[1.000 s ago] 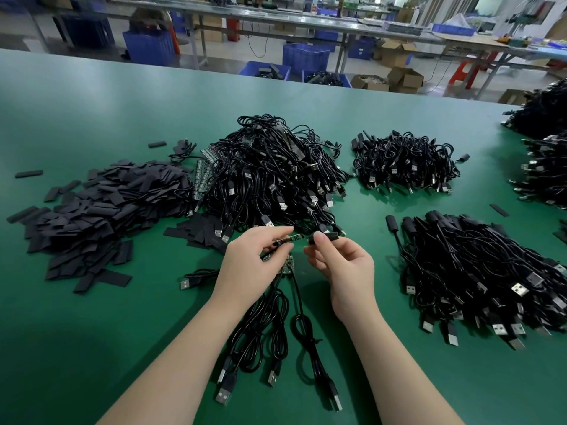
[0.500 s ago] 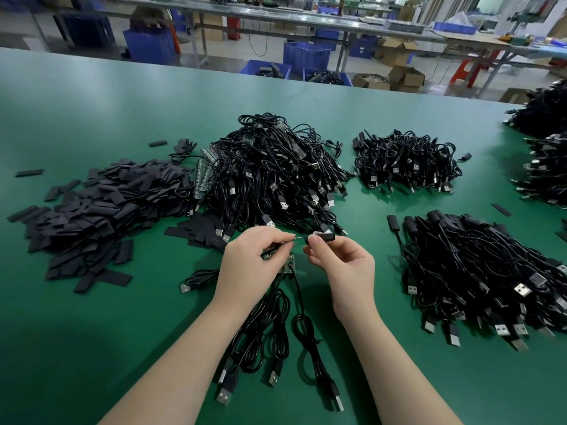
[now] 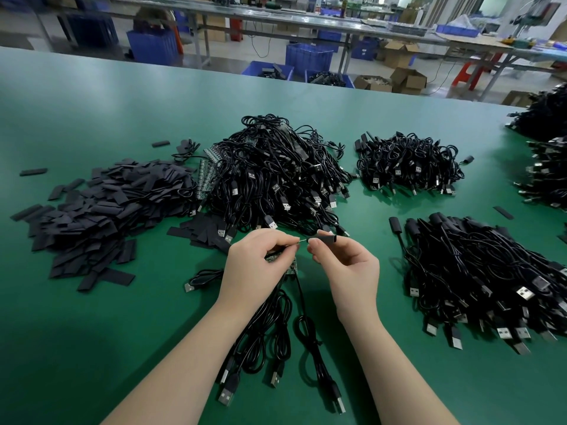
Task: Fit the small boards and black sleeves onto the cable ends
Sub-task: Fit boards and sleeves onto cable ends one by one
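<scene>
My left hand (image 3: 256,268) pinches a thin cable end between thumb and forefinger, with small green boards (image 3: 291,268) tucked under its palm. My right hand (image 3: 346,265) holds a black sleeve (image 3: 325,240) at its fingertips, level with the cable tip and just to its right. Only a short bare tip shows between the two hands. Several black USB cables (image 3: 270,332) hang from my hands and lie on the green table (image 3: 92,348) below them.
A heap of flat black sleeves (image 3: 101,210) lies at the left. A big tangle of cables (image 3: 276,179) sits behind my hands, a smaller one (image 3: 408,164) at back right, and sleeved cables (image 3: 491,277) are piled at the right. More cable piles (image 3: 549,154) line the right edge.
The green board that showed between my hands one second ago is now covered by the sleeve. My right hand has slid the sleeve along toward the left hand.
</scene>
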A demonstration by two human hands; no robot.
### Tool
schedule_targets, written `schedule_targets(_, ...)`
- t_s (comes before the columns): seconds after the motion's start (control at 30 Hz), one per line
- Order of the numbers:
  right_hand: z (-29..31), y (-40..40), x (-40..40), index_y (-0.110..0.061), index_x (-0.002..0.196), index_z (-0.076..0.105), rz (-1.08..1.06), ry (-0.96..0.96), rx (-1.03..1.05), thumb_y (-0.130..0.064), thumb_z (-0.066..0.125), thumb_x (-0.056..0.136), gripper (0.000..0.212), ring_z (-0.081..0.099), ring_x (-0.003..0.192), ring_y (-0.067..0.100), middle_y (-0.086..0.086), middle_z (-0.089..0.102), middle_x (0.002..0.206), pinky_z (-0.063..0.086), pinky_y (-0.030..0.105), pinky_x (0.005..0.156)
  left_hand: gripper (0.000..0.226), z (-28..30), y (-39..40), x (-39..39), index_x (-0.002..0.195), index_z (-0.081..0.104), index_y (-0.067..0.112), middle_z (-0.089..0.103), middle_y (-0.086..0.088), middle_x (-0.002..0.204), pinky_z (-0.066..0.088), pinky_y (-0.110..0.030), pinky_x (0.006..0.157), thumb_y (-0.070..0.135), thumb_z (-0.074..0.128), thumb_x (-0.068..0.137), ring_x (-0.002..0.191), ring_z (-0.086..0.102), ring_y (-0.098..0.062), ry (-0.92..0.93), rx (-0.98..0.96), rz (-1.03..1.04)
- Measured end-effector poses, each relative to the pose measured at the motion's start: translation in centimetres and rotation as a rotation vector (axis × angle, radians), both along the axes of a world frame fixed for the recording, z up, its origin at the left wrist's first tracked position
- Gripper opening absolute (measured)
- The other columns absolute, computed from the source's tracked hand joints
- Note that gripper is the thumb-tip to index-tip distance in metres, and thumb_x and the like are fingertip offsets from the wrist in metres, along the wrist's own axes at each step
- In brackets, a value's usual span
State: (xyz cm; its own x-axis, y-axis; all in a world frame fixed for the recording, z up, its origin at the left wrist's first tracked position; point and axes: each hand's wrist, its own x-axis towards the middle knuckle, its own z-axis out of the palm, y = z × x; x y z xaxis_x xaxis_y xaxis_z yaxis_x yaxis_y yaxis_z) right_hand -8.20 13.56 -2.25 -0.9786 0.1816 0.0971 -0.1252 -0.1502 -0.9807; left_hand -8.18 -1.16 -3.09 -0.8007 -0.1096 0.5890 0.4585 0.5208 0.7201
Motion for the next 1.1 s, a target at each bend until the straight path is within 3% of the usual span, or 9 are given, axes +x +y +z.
schedule_targets(0.17, 0.00, 0.05, -0.16, -0.024, 0.077, 0.080, 0.031, -0.043, -0.045, -0.011, 0.079, 0.082, 0.015, 0.073, 0.078, 0.017, 0.003, 0.077, 0.081, 0.057, 0.024, 0.073, 0.018, 0.10, 0.04, 0.03, 0.089, 0.076, 0.021, 0.067, 0.021, 0.089, 0.050, -0.013, 0.079, 0.006, 0.076, 0.080, 0.090, 0.064, 0.001, 0.010, -0.007, -0.004)
schedule_targets(0.27, 0.14, -0.06, -0.07, -0.025, 0.077, 0.080, 0.065, -0.076, -0.094, -0.023, 0.080, 0.076, 0.002, 0.072, 0.078, 0.019, 0.004, 0.076, 0.078, 0.058, 0.026, 0.073, 0.017, 0.14, 0.04, 0.09, 0.088, 0.076, 0.021, 0.068, 0.018, 0.089, 0.050, -0.014, 0.080, 0.006, 0.076, 0.080, 0.091, 0.064, 0.000, 0.022, -0.013, -0.003)
schedule_targets(0.37, 0.10, -0.12, 0.01, -0.024, 0.078, 0.080, 0.081, -0.078, -0.127, -0.033, 0.081, 0.068, 0.014, 0.072, 0.079, 0.019, 0.003, 0.075, 0.078, 0.057, 0.025, 0.072, 0.017, 0.17, 0.09, 0.15, 0.088, 0.076, 0.020, 0.067, 0.019, 0.088, 0.048, -0.012, 0.081, 0.005, 0.076, 0.080, 0.091, 0.063, 0.001, 0.028, -0.010, 0.013)
schedule_targets(1.1, -0.35, -0.10, -0.22, -0.021, 0.073, 0.079, 0.065, -0.093, -0.117, -0.038, 0.081, 0.066, 0.019, 0.074, 0.079, 0.019, 0.008, 0.076, 0.078, 0.056, 0.021, 0.069, 0.015, 0.04, 0.15, 0.30, 0.089, 0.076, 0.020, 0.069, 0.015, 0.088, 0.050, -0.013, 0.080, 0.008, 0.076, 0.082, 0.091, 0.062, 0.003, -0.011, -0.031, 0.036)
